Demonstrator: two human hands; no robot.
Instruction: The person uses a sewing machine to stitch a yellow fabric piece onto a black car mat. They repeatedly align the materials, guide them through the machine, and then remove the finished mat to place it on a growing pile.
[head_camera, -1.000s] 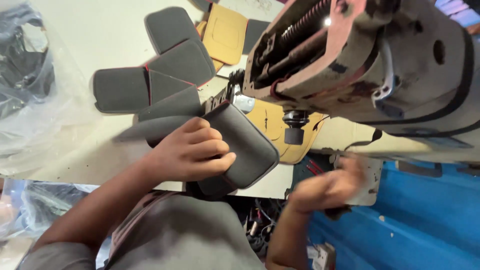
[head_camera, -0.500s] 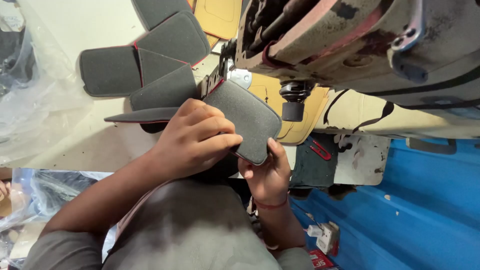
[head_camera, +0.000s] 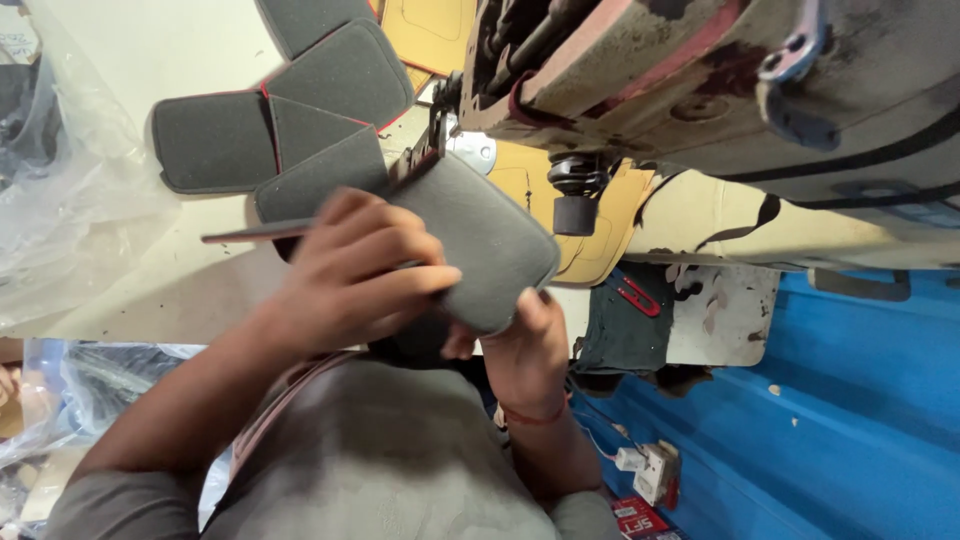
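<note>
Under the sewing machine head (head_camera: 700, 90) | grey padded piece (head_camera: 480, 235) lies at the needle on the tabletop (head_camera: 130, 290) | keep its edge flat, feed evenly | left hand (head_camera: 350, 270) grip closed over it | right hand (head_camera: 520, 350) pinches its near edge (stitched pieces (head_camera: 270, 120) trail beyond)

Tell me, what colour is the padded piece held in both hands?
Dark grey padded piece, seen in the head view.
</note>
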